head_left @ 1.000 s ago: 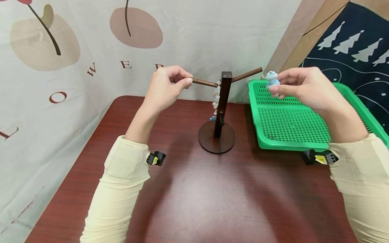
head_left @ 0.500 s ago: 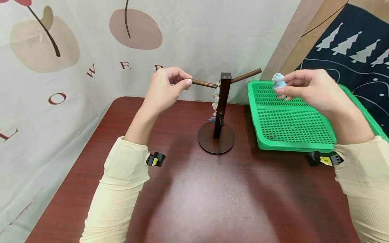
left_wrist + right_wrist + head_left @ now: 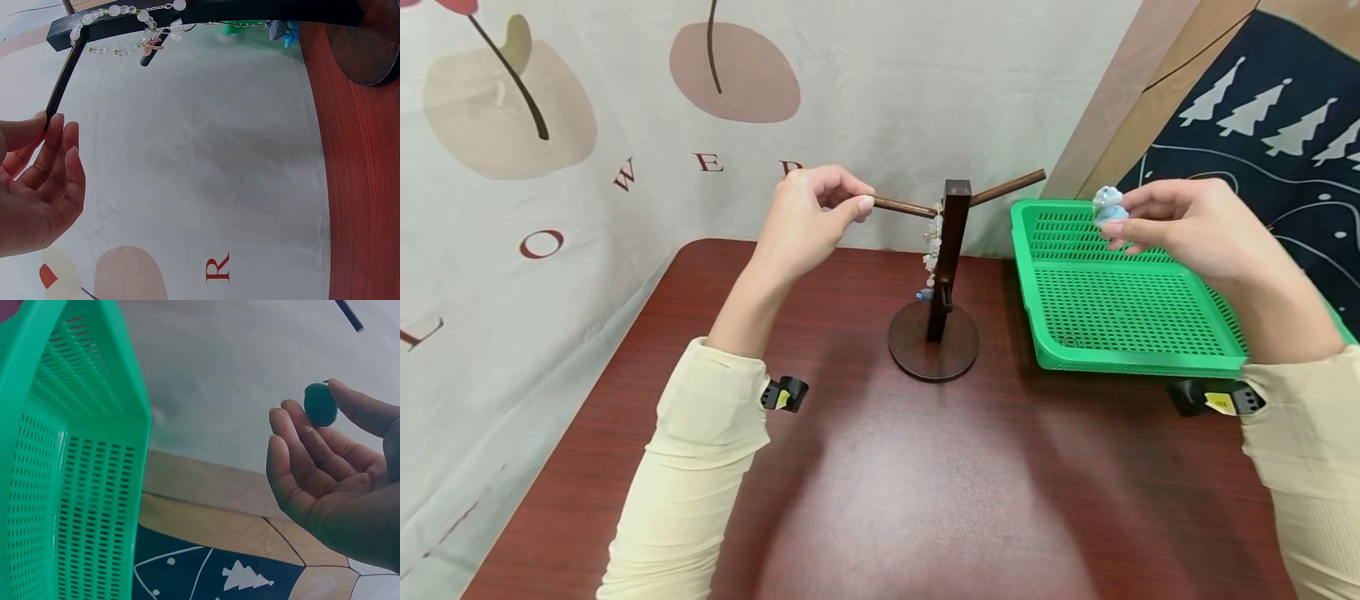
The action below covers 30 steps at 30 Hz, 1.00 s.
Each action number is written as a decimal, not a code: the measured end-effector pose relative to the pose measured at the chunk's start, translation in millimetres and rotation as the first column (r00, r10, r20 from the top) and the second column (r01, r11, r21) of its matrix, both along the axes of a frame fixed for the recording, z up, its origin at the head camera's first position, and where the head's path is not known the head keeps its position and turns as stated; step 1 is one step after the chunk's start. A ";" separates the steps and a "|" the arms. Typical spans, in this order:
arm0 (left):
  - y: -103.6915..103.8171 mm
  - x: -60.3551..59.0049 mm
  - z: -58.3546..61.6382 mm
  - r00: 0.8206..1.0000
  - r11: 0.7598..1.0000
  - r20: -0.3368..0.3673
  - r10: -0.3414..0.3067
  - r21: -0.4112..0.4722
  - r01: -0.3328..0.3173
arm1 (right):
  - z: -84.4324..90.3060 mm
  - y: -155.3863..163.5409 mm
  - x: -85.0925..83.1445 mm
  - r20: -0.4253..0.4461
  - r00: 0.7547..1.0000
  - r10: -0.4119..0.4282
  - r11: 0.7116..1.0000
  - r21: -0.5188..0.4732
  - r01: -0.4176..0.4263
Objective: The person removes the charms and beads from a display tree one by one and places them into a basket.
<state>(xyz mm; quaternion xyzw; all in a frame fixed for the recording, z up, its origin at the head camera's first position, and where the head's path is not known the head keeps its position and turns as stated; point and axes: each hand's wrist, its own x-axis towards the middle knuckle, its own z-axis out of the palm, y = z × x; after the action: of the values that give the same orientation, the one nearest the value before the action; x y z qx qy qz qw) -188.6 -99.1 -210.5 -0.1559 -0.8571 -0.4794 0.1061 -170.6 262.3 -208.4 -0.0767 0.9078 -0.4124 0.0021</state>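
Beside the stand (image 3: 947, 267), the green basket (image 3: 1120, 333) lies under hands pinching a charm (image 3: 1108, 204) and rod (image 3: 906, 205).

Bare table (image 3: 917, 492) lies open in front of the stand (image 3: 945, 275), between the two sleeves. The stand's post and its two rods bar the middle; a beaded chain (image 3: 933, 246) hangs beside the post. The basket (image 3: 1120, 358) fills the right side, the curtain (image 3: 587, 167) closes the back and left.

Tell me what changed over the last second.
The right hand, pinching the small blue charm, carried it rightward and slightly down, over the green basket. The left hand kept its grip on the stand's arm; the beaded chain hung unchanged.
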 end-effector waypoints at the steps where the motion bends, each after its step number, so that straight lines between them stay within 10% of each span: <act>1: 0.0 0.0 0.0 1.000 1.000 0.000 -0.001 0.001 0.001 | -0.6 1.5 0.3 0.000 1.000 -0.004 1.000 0.006 0.004; 30: -0.1 0.2 -0.3 1.000 1.000 0.002 0.004 -0.001 -0.004 | -41.0 43.5 11.8 0.113 0.990 -0.087 0.995 -0.042 0.092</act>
<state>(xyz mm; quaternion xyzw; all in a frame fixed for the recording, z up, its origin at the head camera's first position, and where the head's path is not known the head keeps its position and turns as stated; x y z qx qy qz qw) -188.5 -99.2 -210.7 -0.1536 -0.8576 -0.4791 0.1063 -158.8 305.8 -249.4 -0.0129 0.8988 -0.4370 0.0322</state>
